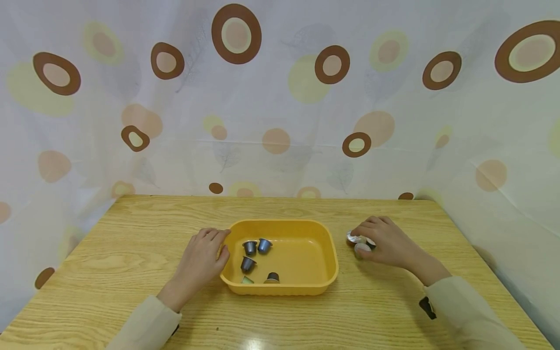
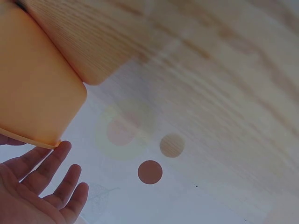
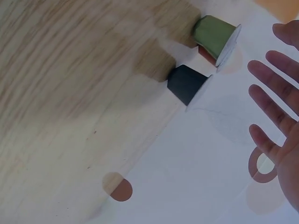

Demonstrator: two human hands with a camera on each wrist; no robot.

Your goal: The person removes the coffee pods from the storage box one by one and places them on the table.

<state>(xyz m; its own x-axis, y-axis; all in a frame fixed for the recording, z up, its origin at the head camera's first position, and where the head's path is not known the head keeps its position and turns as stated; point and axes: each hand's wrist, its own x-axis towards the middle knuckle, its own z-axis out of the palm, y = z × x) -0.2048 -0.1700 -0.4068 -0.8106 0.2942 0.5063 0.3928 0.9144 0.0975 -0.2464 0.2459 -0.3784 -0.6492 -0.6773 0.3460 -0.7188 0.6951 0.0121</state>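
Capsules [image 1: 264, 246] are lying in two groups: we are seeing five in the yellow tray [image 1: 302, 289], lower centre of the head frame, mostly towards its left side, and others on the table [image 1: 144, 243] right of centre. Over those, the right hand [image 1: 385, 243] is reaching with fingers spreading apart; in the right wrist frame, a green capsule [image 3: 212, 38] and a dark capsule [image 3: 188, 85] are sitting near them, upper centre to upper right. We aren't managing to tell whether they're touching. The left hand [image 1: 199, 260] is touching the tray's left rim, fingers loosely spreading.
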